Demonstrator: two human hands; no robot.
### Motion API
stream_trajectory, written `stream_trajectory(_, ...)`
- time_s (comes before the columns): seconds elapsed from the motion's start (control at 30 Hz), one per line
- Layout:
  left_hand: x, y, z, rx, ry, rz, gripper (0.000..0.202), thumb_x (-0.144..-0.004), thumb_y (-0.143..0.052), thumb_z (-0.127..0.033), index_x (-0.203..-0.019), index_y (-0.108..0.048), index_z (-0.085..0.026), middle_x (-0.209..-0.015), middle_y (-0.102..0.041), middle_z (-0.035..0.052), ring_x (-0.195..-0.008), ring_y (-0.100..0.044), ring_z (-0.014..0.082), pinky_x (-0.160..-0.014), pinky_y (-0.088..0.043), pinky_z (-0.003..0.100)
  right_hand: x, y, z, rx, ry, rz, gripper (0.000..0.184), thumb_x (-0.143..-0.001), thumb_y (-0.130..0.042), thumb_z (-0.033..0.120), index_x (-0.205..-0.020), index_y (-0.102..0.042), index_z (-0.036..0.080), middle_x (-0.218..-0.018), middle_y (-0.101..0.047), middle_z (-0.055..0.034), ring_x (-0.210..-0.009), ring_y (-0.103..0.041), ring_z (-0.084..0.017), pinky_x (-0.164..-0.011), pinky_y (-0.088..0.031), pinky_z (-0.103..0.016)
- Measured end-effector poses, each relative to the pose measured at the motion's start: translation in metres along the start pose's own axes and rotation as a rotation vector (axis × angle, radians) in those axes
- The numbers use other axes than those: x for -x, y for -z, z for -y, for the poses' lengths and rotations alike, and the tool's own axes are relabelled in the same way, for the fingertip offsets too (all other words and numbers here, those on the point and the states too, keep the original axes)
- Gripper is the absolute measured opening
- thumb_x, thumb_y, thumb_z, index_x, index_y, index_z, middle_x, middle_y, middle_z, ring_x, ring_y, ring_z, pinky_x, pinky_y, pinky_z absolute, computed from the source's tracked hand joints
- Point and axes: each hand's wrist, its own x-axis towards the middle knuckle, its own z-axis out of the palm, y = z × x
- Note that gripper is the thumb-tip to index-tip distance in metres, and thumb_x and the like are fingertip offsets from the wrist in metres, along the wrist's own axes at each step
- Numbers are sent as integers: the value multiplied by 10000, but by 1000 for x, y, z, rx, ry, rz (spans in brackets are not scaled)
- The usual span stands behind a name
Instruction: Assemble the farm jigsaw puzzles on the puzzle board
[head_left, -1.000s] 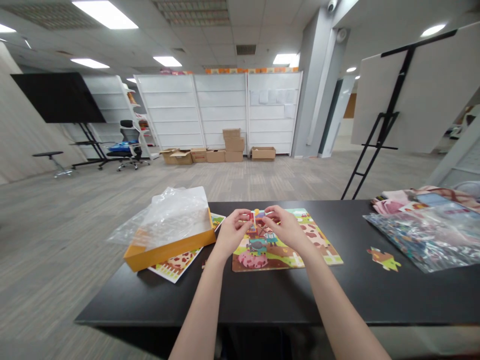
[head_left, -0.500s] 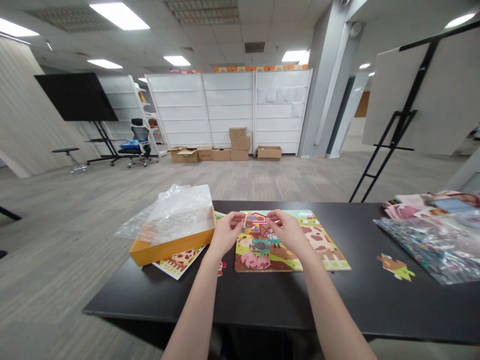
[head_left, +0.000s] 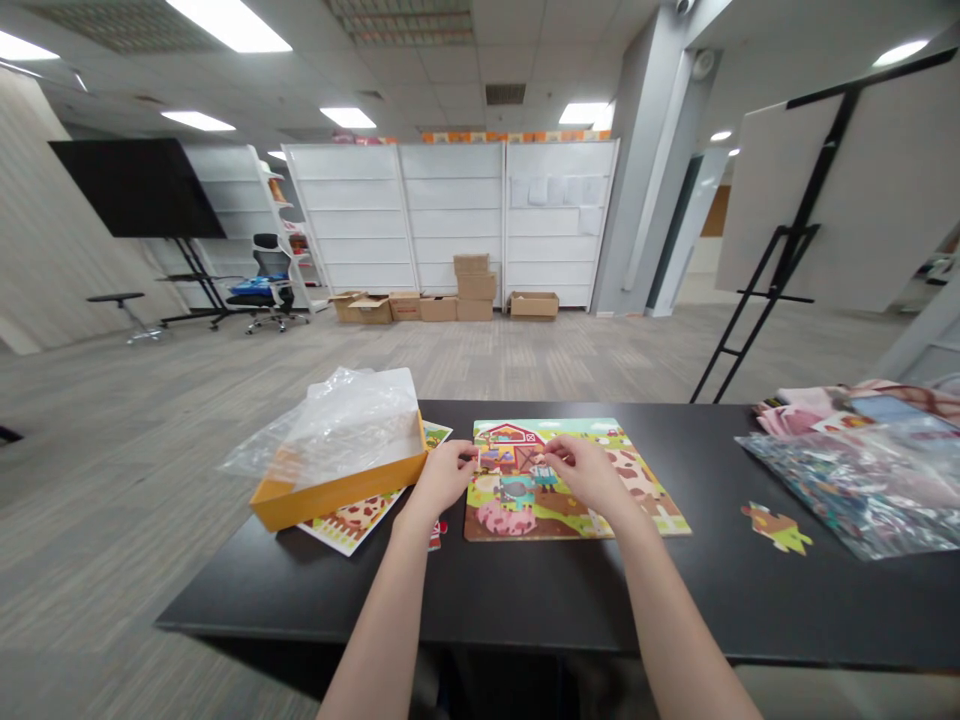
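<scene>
A farm-scene jigsaw puzzle [head_left: 570, 505] lies flat on the black table, with a red barn, a pink pig and a spotted cow on it. My left hand [head_left: 446, 478] is at the puzzle's left edge, its fingers drawn together beside the barn. Over the middle, my right hand [head_left: 589, 472] has thumb and fingertips close together on the picture near the barn door. Anything small in either set of fingertips is hidden. A loose puzzle piece [head_left: 778, 529] in brown and green lies to the right. Another red and white piece [head_left: 436, 536] is partly covered by my left forearm.
On the left, a yellow box [head_left: 345, 492] holding clear plastic wrap [head_left: 337, 425] rests partly over a printed picture sheet [head_left: 352, 525]. A clear plastic bag of pieces [head_left: 862, 490] lies at the right. The table's front edge [head_left: 525, 650] runs below my forearms.
Both hands have come down from the barn roof toward its lower part, uncovering the roof. My view has shifted slightly to the right.
</scene>
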Motion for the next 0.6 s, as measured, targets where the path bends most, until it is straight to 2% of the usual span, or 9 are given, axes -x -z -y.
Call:
stream_trajectory(0.2,1,-1,3,-101,16,47,273,-819,-603,-126,-1062,-727,-151,-1032,-776,76,-776,-731,186,-758,-577,283,4,-3,-3,29,-11,21,126,-882,-563,246,-857,-674,192,-880,-751,-62,-802,-688,-203,-744,-501,-315)
stream_trajectory(0.3,0,-3,6,-157,24,46,281,-831,-609,-133,-1085,-725,-158,-1073,-768,70,-808,-721,176,-776,-562,265,5,-3,-4,37,-31,25,129,-884,-563,252,-856,-673,192,-883,-751,-61,-814,-689,-206,-737,-497,-308)
stream_trajectory(0.6,-1,-8,7,-278,-13,37,273,-860,-610,-196,-1105,-731,-174,-1082,-757,70,-875,-695,194,-809,-528,280,7,-3,0,63,-31,16,152,-892,-553,281,-840,-672,201,-865,-746,-51,-787,-677,-198,-703,-484,-291)
